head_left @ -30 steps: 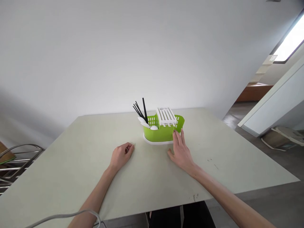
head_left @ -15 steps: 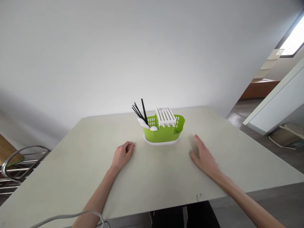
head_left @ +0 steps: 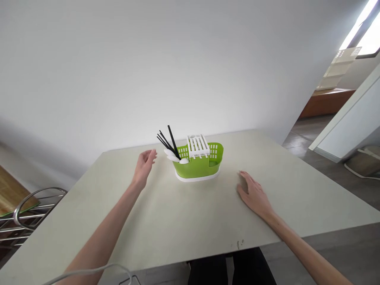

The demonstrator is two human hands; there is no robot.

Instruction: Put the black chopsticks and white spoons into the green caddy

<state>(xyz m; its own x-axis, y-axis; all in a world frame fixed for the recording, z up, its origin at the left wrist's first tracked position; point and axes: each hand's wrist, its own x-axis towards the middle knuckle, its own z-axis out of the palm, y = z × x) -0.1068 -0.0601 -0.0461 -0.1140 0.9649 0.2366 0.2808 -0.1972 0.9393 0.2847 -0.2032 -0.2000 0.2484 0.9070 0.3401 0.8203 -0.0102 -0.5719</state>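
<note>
A green utensil basket [head_left: 192,170] with a white base and a white slotted rack [head_left: 198,145] across its top stands on the table [head_left: 190,213]. Black chopsticks [head_left: 164,141] and white spoons [head_left: 172,155] lean out of its left end. My left hand [head_left: 144,166] hovers just left of the chopsticks, apart from them, its fingers loosely curved with nothing in them. To the right of the basket, my right hand [head_left: 253,194] lies on the tabletop, thumb spread from the fingers, holding nothing.
A white wall [head_left: 190,71] rises behind the table. Past the left edge is a metal rack [head_left: 32,215] with a wooden board [head_left: 14,194]. A grey cable [head_left: 92,270] crosses my left forearm. Open floor and a white panel [head_left: 350,114] lie to the right.
My left hand has lifted off the table and moved forward and left, towards the chopsticks, its fingers loosening. My right hand stays on the table. The whole view has shifted slightly.
</note>
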